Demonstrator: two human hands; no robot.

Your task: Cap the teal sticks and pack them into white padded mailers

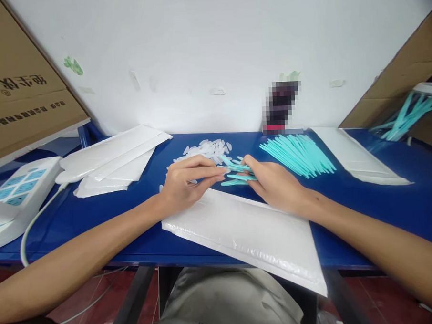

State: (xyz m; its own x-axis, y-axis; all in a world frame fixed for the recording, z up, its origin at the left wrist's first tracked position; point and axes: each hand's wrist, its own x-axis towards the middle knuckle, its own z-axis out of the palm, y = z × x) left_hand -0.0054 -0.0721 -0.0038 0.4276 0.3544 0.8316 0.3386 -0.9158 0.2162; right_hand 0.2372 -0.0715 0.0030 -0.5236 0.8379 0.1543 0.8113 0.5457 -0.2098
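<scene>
Both hands meet over the blue desk (96, 210), just past a white padded envelope (248, 237). The right hand (274, 183) grips a few teal sticks (238, 173); the left hand (188, 182) pinches their tips. It looks like gathering a small bunch, so next they need squaring up.

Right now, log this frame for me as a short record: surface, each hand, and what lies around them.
surface: blue table
left hand: fingertips on the small teal sticks
right hand: holding the same teal sticks
under the hands: white padded envelope
behind the hands: clear plastic caps
right of the hands: pile of long teal sticks
far left: stack of white envelopes, power strip
</scene>
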